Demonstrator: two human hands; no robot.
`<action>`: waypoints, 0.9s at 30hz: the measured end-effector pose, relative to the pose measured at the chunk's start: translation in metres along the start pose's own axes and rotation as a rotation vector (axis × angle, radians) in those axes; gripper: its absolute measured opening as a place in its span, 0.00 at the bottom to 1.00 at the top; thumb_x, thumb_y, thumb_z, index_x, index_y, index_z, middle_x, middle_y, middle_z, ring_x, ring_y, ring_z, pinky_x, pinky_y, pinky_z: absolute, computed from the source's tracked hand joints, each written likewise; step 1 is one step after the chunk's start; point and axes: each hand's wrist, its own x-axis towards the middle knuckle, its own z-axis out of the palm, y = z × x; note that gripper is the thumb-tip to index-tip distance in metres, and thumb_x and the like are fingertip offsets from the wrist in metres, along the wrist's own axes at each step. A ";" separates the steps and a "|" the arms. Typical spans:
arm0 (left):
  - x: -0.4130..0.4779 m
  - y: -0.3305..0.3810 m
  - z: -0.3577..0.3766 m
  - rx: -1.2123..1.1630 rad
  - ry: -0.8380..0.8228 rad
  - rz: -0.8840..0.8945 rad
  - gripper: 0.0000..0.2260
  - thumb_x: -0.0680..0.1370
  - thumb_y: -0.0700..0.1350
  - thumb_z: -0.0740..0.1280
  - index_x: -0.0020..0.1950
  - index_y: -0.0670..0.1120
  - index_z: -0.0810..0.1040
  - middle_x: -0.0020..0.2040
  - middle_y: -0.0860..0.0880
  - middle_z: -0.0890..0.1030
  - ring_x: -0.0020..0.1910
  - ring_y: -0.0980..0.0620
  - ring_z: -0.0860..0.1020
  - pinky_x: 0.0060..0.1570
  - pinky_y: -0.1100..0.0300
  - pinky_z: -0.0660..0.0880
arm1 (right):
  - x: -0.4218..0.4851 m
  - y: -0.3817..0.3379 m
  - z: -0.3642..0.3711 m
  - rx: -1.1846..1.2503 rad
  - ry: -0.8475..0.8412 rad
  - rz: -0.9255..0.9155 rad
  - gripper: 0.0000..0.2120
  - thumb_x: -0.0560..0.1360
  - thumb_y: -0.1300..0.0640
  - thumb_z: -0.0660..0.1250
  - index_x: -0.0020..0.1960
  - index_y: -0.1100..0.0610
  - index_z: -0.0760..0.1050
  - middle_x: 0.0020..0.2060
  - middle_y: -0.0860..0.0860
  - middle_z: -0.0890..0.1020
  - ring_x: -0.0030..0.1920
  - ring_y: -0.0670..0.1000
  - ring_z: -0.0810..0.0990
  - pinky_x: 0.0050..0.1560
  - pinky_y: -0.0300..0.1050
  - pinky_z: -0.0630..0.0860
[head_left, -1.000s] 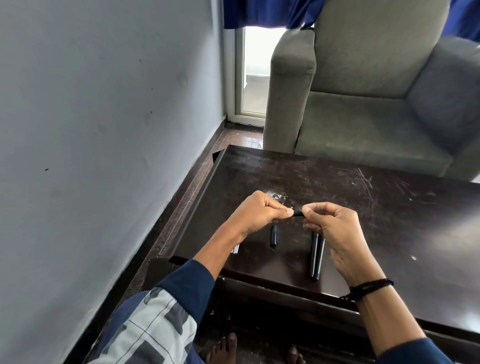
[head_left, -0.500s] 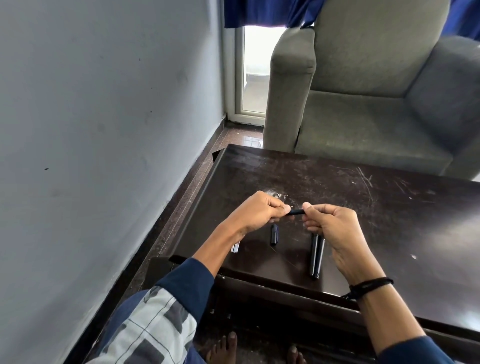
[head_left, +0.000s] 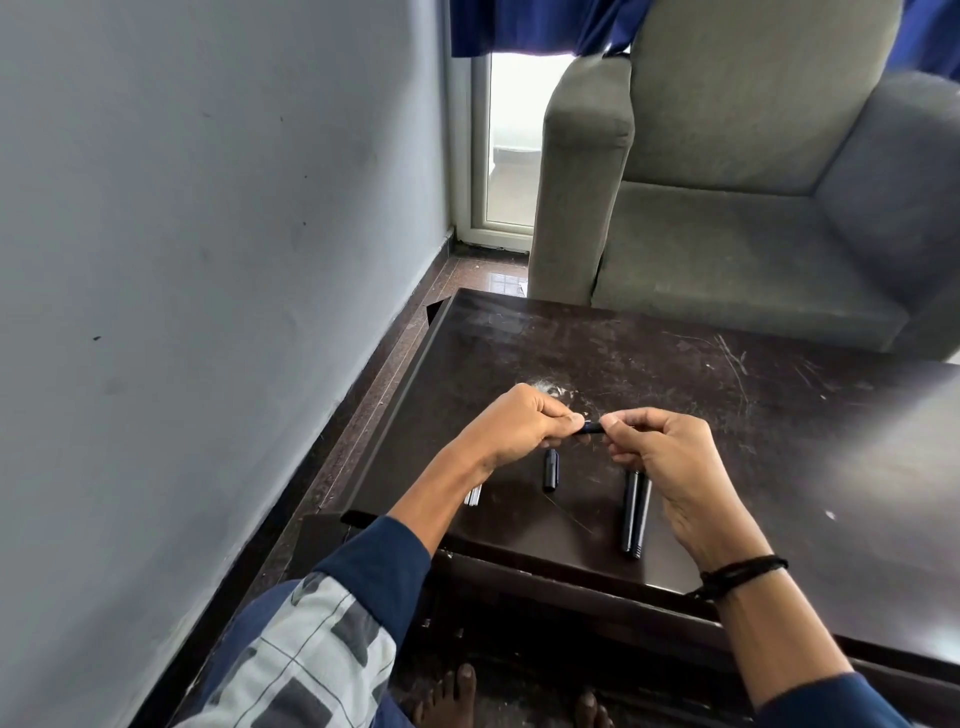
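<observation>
Black and short, the pen part (head_left: 592, 427) sits between our two hands, above the dark wooden table (head_left: 779, 447). Our left hand (head_left: 511, 428) pinches one end with curled fingers, and our right hand (head_left: 672, 467) pinches the other. On the table below lie a short black cap (head_left: 550, 470), two long black barrels (head_left: 635, 519) side by side, and a pale piece (head_left: 474, 496) beside our left wrist.

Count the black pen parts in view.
4. A held piece is pinched between the left hand and right hand; a short piece lies on the table near the left hand; two long tubes lie side by side, partly under the right hand. More may be hidden.
</observation>
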 end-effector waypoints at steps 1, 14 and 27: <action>0.000 0.000 0.000 -0.001 0.002 0.003 0.21 0.81 0.48 0.67 0.38 0.31 0.76 0.30 0.46 0.69 0.33 0.51 0.66 0.45 0.58 0.66 | 0.000 -0.001 0.000 0.007 -0.005 0.002 0.03 0.76 0.62 0.75 0.44 0.61 0.85 0.34 0.53 0.84 0.34 0.46 0.80 0.42 0.41 0.79; 0.001 0.000 0.001 -0.004 -0.007 0.002 0.20 0.81 0.47 0.68 0.29 0.46 0.79 0.27 0.51 0.69 0.29 0.57 0.67 0.42 0.62 0.67 | 0.000 0.000 0.000 0.014 -0.014 -0.008 0.03 0.75 0.58 0.76 0.47 0.57 0.85 0.36 0.49 0.84 0.36 0.46 0.81 0.46 0.44 0.81; 0.000 0.003 0.003 0.010 -0.011 -0.012 0.23 0.82 0.45 0.68 0.25 0.52 0.78 0.25 0.57 0.71 0.26 0.62 0.68 0.36 0.71 0.66 | 0.000 0.003 0.002 -0.019 -0.010 0.001 0.05 0.76 0.57 0.76 0.46 0.59 0.84 0.36 0.53 0.84 0.35 0.46 0.81 0.42 0.41 0.80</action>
